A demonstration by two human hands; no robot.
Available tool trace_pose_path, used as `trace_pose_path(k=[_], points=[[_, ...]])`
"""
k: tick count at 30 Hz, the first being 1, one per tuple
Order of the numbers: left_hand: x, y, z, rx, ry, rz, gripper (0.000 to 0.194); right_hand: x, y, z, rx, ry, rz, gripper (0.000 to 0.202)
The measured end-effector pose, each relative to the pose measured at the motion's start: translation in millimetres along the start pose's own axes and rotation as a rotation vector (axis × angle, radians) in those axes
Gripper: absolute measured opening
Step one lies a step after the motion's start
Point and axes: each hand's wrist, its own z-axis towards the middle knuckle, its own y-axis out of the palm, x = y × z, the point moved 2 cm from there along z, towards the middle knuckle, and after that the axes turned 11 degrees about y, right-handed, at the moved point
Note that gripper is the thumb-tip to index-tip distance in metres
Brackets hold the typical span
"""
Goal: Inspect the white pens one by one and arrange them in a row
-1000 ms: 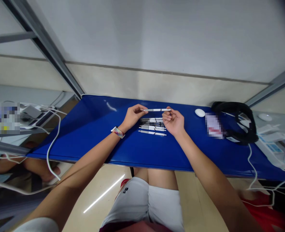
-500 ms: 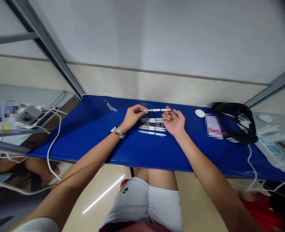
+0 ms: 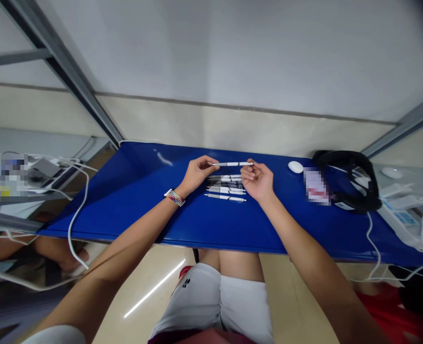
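A white pen (image 3: 233, 164) with a grey grip section is held level between my two hands, above the blue table (image 3: 204, 222). My left hand (image 3: 199, 173) pinches its tip end between thumb and fingers. At the other end, my right hand (image 3: 259, 179) has its thumb and forefinger closed on the pen's push-button end, palm turned partly up. Several similar pens (image 3: 227, 189) lie side by side on the table just below the held one, their tips toward the left. My right fingers hide some of their back ends.
To the right lie a white oval mouse-like object (image 3: 296, 167), a blurred packet (image 3: 316, 186) and a black headband-like strap (image 3: 372, 181). Beyond them is a white power strip (image 3: 405, 217) with cables. A white cable (image 3: 76, 217) hangs over the left edge. Metal posts (image 3: 104, 117) flank the table.
My right thumb and forefinger have drawn closer together at the pen's end. The pen and my left hand stay nearly in place; the whole view shifts slightly.
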Motion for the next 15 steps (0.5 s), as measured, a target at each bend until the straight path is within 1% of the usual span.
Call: trace_pose_path(k=[3,9,15], points=[[-0.2,-1.7,0.6,0.020,0.007,0.011,0.024,0.2,1.7,-0.2,0.012,0.012,-0.003,0.015],[-3.1,-2.3,1.2,0.017,-0.002,-0.008,0.026,0.3,1.7,-1.5,0.048,0.015,-0.002,0.014],[-2.3,-1.3,0.3,0.005,-0.001,0.002,0.024,0.8,2.0,1.1,0.063,-0.029,-0.032,0.014]])
